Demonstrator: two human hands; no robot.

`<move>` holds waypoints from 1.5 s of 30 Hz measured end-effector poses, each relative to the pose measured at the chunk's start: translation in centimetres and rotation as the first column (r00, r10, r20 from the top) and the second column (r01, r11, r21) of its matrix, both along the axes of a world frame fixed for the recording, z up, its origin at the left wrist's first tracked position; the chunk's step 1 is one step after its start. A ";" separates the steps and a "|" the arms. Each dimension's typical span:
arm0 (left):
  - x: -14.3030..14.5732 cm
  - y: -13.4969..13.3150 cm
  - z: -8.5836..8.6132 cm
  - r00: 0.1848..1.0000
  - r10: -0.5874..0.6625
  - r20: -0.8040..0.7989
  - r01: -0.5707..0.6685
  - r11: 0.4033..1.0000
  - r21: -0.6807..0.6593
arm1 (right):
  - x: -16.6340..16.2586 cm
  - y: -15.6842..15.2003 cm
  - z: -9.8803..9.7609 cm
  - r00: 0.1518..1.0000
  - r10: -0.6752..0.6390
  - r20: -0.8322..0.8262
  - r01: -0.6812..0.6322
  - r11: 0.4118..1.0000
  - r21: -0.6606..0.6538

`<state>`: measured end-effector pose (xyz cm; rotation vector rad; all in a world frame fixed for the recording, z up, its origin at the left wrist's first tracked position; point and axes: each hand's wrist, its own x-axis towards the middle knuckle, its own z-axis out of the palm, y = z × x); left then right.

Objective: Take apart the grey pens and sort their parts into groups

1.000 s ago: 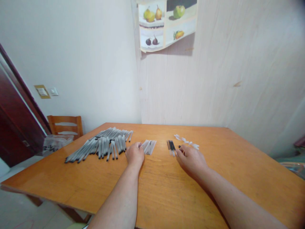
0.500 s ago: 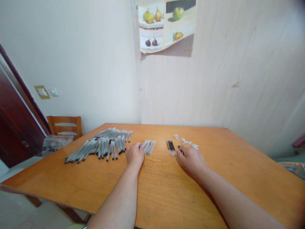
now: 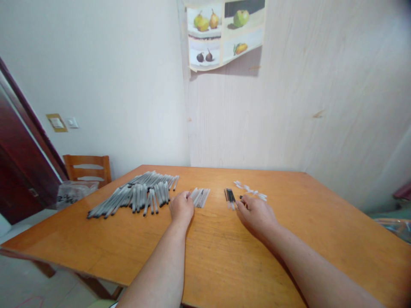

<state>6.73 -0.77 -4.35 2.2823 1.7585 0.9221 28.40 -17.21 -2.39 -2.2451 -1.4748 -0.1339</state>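
My left hand (image 3: 182, 207) rests on the table with its fingers curled in; whatever may be inside is hidden. Just right of it lies a row of clear pen barrels (image 3: 201, 198). To its left is a large pile of pens (image 3: 136, 196), frosted with black ends. My right hand (image 3: 258, 213) lies on the table, fingers also curled, their undersides out of sight. Beside its thumb sits a bundle of black ink refills (image 3: 230, 196) with pale lower ends. A small black piece (image 3: 241, 197) shows at its fingertips. Several white translucent caps or sleeves (image 3: 250, 190) lie behind that hand.
The wooden table (image 3: 212, 256) stands against the wall, which carries a fruit poster (image 3: 226, 36). A wooden chair (image 3: 88, 164) and a plastic bag (image 3: 75, 192) with black pieces are beyond the left edge. Another clear bag (image 3: 396, 226) is at the far right.
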 end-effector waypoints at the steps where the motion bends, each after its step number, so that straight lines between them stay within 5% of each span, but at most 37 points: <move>1: 0.0 0.0 0.0 1.000 -0.001 0.005 0.001 1.000 0.003 | 0.0 0.0 0.0 1.000 0.002 -0.001 -0.002 1.000 0.002; 10: 0.1 0.4 -0.4 0.999 0.001 0.053 -0.002 1.000 0.014 | 0.0 0.1 0.0 1.000 0.006 -0.001 -0.006 1.000 -0.009; 22: 0.0 -0.2 0.9 0.976 0.201 -0.081 -0.211 0.967 -0.142 | 0.0 0.1 -0.1 1.000 0.019 -0.008 -0.019 1.000 0.003; 45: -0.1 0.1 0.2 0.988 0.094 -0.120 -0.109 0.986 -0.127 | 0.0 0.1 0.0 0.999 0.034 -0.024 -0.035 0.999 -0.032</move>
